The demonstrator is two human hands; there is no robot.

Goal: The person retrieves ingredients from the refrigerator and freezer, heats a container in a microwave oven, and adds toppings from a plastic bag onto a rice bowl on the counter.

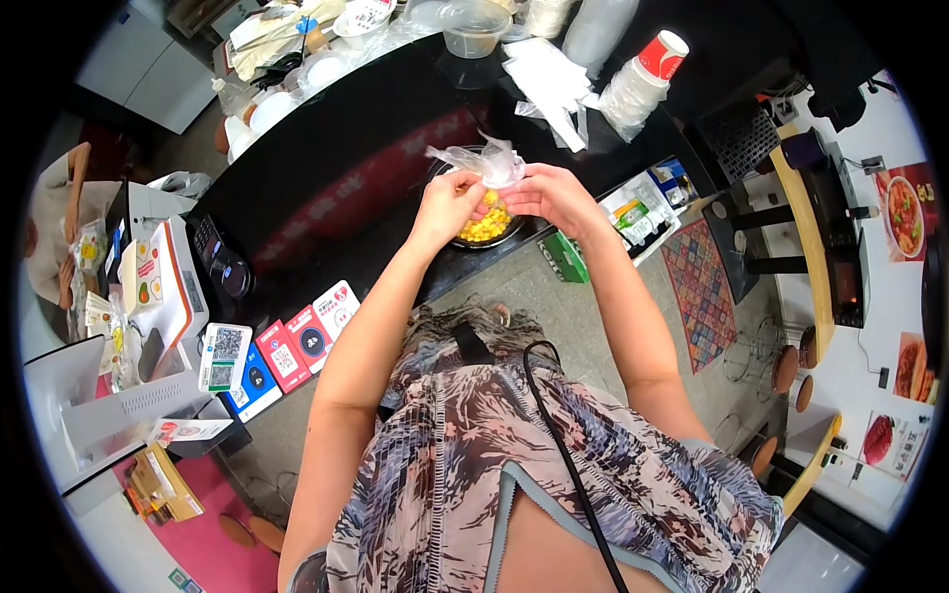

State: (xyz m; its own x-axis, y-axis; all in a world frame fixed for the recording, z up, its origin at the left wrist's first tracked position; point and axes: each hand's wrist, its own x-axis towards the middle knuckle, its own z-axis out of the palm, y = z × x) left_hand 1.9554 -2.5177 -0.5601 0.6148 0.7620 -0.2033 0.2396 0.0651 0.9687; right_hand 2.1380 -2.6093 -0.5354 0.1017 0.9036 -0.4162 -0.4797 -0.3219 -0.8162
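Note:
My left hand point(450, 208) is closed on one side of a thin clear plastic bag point(489, 163), with the thumb and fingers pinched. On the other side my right hand point(556, 198) also grips the bag, its fingers bent inward. Between and below my hands lie yellow corn kernels point(484, 231) in a round dark bowl point(506, 237) near the edge of the black counter point(346, 148). Whether some of the kernels are still inside the bag, I cannot tell. My hands and the bag hide the bowl's middle.
A stack of wrapped cups point(634, 94), white plastic bags point(552, 87) and a clear tub point(474, 30) stand at the back. A card terminal point(223, 259) and QR-code signs point(287, 354) are at left. Beside the counter is a green box point(564, 258). Another person point(67, 203) is far left.

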